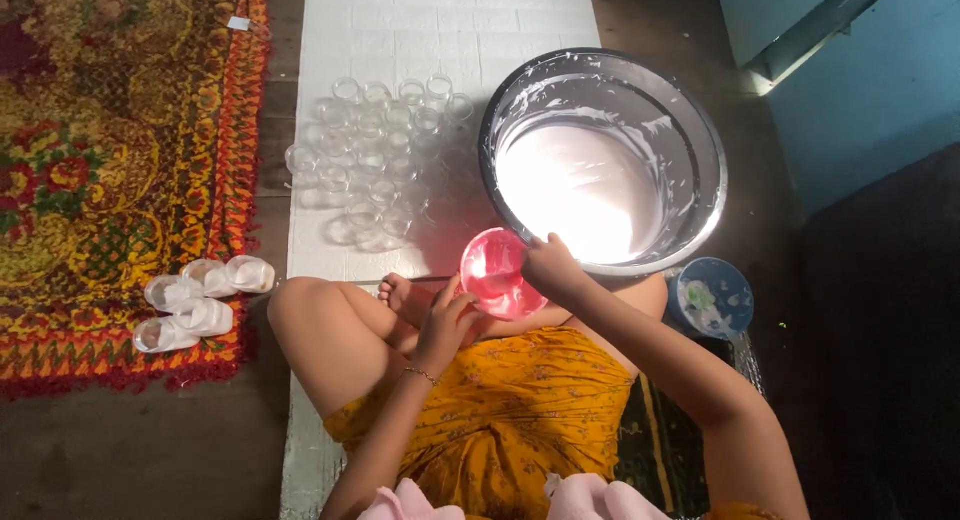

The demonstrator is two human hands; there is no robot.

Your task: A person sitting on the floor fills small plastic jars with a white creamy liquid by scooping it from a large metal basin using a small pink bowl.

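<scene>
We are looking straight down from the head camera, seated cross-legged on a white mat (440, 30). Our right hand (550, 268) is closed on the far rim of a small pink bowl (497, 273), fingers curled over the edge, gripping it firmly. Our left hand (447, 325) comes in from below with the fingers partly open and spread, fingertips against the near side of that bowl, steadying it rather than clamping; a thin bracelet sits on that wrist. The pink bowl is tilted, its inside streaked with white liquid, and it sits just at the near rim of a big steel basin (604, 160), touching or nearly touching it; we cannot tell which.

The basin holds a pool of white liquid, with white smears up its wall. Left of the basin, on the mat, stands a cluster of clear glass cups (375, 155), all empty as far as we can see. On the patterned rug (110, 160) at the left lie a few clear cups on their sides (200, 300). By our right elbow sits a blue container (712, 298), splashed with white.
</scene>
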